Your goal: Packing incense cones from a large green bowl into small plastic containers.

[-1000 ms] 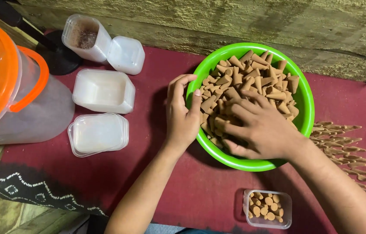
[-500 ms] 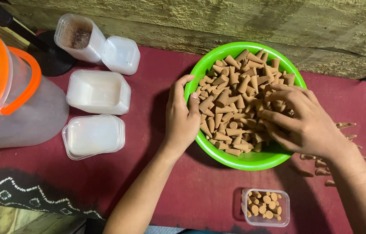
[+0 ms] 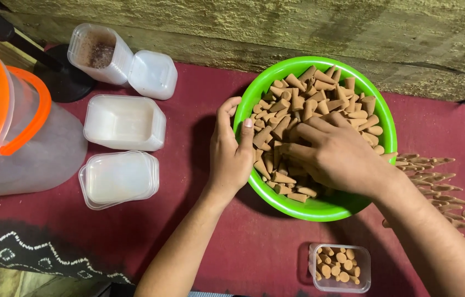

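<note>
Brown cone-shaped incense pieces [image 3: 320, 104] fill the round green plastic bowl [image 3: 386, 118], which sits on the dark red surface [image 3: 254, 242]. Our left hand [image 3: 231, 154] grips the bowl's near-left rim, thumb hooked inside. Our right hand [image 3: 337, 157] lies palm-down in the cones, fingers curled into the pile; we cannot tell whether it grasps any. Near the bowl's front edge stands a small clear plastic box [image 3: 340, 268] partly filled with cones. Left of the bowl rest an open white plastic container [image 3: 124, 122] and stacked clear lids [image 3: 118, 179].
</note>
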